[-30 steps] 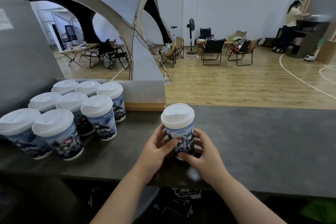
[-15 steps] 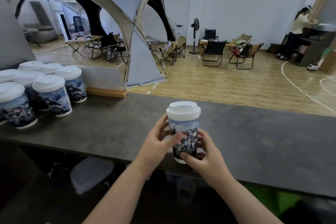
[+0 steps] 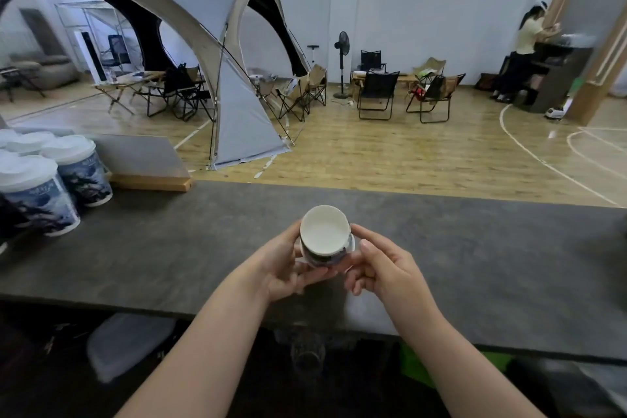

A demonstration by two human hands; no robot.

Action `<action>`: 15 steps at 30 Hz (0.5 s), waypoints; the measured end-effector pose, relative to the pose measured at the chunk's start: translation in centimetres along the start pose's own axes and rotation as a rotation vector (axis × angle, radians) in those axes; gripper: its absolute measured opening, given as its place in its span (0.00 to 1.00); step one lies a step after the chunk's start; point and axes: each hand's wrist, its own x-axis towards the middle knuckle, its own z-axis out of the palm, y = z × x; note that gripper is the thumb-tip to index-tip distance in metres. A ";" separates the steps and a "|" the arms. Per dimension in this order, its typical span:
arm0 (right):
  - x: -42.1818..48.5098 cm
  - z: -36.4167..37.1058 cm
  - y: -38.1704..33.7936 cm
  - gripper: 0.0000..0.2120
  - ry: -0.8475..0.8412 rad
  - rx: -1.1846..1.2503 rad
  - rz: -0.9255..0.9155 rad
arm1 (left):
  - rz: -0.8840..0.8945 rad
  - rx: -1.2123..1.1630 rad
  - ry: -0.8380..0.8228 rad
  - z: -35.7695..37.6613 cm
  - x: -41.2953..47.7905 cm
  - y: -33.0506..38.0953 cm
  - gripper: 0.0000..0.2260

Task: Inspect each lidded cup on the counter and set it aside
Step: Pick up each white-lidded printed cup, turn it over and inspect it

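We hold one cup in both hands above the near half of the counter, tipped so that its white recessed base faces us and its lidded end points away. The left hand wraps curled fingers round the printed wall from 9 o'clock. The right hand pinches the wall from 3 o'clock with thumb and forefinger, its other fingers loosely curled below. We judge the cup light, with a thin paper wall that would dent under a squeeze and a pressed-on lid that could pop off. It is best held lightly on the wall near the stiffer base ring, never by the lid. At 9 o'clock, well apart, the remaining cups stand upright in a cluster. Beyond the counter are a tent at 11 o'clock and chairs at 12.
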 end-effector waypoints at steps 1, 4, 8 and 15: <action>0.2 -0.2 -0.1 0.14 0.019 -0.005 -0.002 | 0.020 -0.001 0.000 0.3 0.3 0.1 0.27; 1.0 -1.3 -0.2 0.16 0.106 -0.026 0.037 | 0.178 0.015 0.008 1.5 0.8 0.5 0.31; 0.9 -3.9 0.4 0.18 0.132 -0.118 0.039 | 0.429 0.030 -0.066 3.5 1.1 0.4 0.31; -1.3 -10.5 0.4 0.23 0.096 -0.376 -0.078 | 0.588 0.213 -0.342 8.9 2.2 -3.0 0.42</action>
